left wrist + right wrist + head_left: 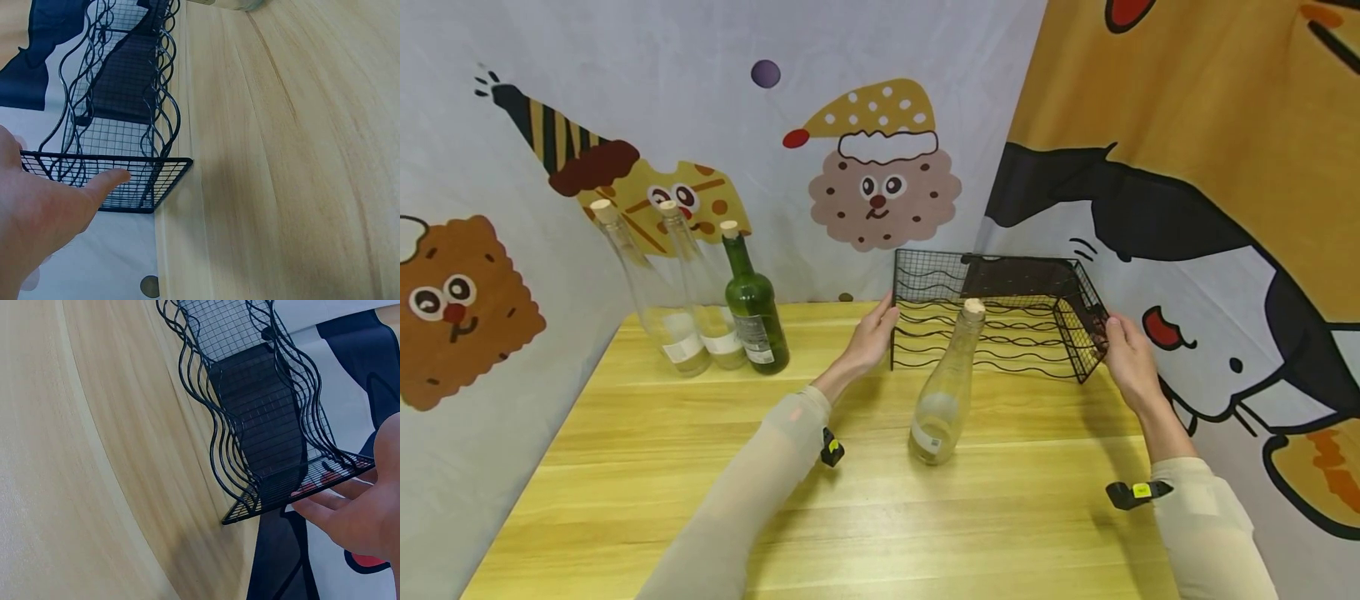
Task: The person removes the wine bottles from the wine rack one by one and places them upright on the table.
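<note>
A black wire rack (910, 287), with mesh sides and wavy rods, is at the back right of the table between both hands. My left hand (872, 337) touches its left side panel; in the left wrist view the thumb (109, 181) lies straight along the mesh. On the opposite end, my right hand (1129, 358) has its extended fingers (322, 506) against the mesh panel. Whether the rack is lifted off the table, I cannot tell. In front of it stands a clear glass bottle (942, 412) with a cork, hiding part of the rods.
At the back left of the wooden table (850, 525) two clear corked bottles (655, 304) (700, 283) and a green corked bottle (751, 300) stand close together. A printed cloth (700, 75) hangs behind and to the right.
</note>
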The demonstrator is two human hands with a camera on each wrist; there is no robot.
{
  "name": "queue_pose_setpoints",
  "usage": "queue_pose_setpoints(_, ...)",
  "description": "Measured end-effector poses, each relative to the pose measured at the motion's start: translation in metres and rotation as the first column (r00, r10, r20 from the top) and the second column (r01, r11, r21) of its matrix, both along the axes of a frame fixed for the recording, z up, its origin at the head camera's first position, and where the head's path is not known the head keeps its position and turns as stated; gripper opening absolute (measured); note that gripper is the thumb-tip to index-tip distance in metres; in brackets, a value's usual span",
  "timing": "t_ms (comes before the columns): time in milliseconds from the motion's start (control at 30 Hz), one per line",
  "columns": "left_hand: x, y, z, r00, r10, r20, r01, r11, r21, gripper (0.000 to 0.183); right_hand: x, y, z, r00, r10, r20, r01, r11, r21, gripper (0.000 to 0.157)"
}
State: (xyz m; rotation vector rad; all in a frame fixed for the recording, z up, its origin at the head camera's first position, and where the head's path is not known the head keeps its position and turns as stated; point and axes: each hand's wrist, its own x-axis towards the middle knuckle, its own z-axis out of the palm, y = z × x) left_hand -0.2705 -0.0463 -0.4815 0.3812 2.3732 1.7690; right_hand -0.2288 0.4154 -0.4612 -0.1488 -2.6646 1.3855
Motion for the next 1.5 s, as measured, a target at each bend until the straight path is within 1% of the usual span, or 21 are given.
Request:
queue_pose_setpoints(67,0.000,0.000,0.000,1.000,0.001,0.001,-0.001,1.000,-0.004,0.065,0.000,0.001,-0.001,1.000,-0.015,0.010,0.015,1.000,-0.009,0.075)
queue_pose_setpoints(167,-0.001,0.001,-0.001,1.000,0.004,0.002,-0.004,1.000,-0.004,0.064,0.000,0.000,-0.003,0.999,-0.032,0.015,0.033,0.998,-0.053,0.074)
queue_pose_setpoints(300,-0.001,0.002,-0.001,1.000,0.006,0.003,-0.006,1.000,0.003,0.063,-0.001,-0.002,-0.005,1.000,-0.025,0.006,0.025,0.992,-0.123,0.073)
queue_pose_setpoints(367,-0.001,0.002,-0.001,1.000,0.005,-0.003,-0.005,1.000,0.009,0.064,-0.001,-0.002,-0.005,1.000,-0.014,0.012,0.016,0.991,-0.132,0.073)
queue_pose_setpoints(533,-0.001,0.002,-0.002,1.000,0.009,-0.023,-0.009,1.000,0.016,0.066,-0.003,-0.001,-0.007,0.999,-0.008,0.053,0.014,0.992,-0.123,0.073)
queue_pose_setpoints(667,-0.001,0.001,-0.003,1.000,0.014,-0.020,-0.014,1.000,0.022,0.065,-0.003,0.000,-0.009,0.998,-0.015,0.061,0.021,0.993,-0.114,0.072)
queue_pose_setpoints(833,0.002,0.000,0.002,0.999,0.038,-0.010,-0.038,0.999,0.026,0.064,-0.001,0.000,-0.007,0.997,-0.001,0.078,0.007,0.996,-0.087,0.075)
queue_pose_setpoints(1000,0.004,0.000,0.004,0.998,0.062,-0.011,-0.062,0.998,0.027,0.064,0.000,0.002,-0.005,0.994,0.009,0.108,0.003,0.994,-0.110,0.076)
queue_pose_setpoints(1100,0.005,0.000,0.005,0.997,0.068,-0.025,-0.068,0.997,0.021,0.063,0.001,0.002,-0.004,0.995,0.004,0.103,0.007,0.994,-0.106,0.076)
queue_pose_setpoints(1300,0.006,-0.003,0.009,0.997,0.055,-0.057,-0.054,0.998,0.016,0.065,0.001,0.002,-0.003,0.995,0.006,0.095,0.002,0.996,-0.086,0.078)
queue_pose_setpoints(1500,0.011,-0.003,0.017,0.988,0.066,-0.141,-0.066,0.998,0.010,0.068,-0.002,0.003,-0.005,0.995,0.010,0.100,-0.003,0.998,-0.063,0.075)
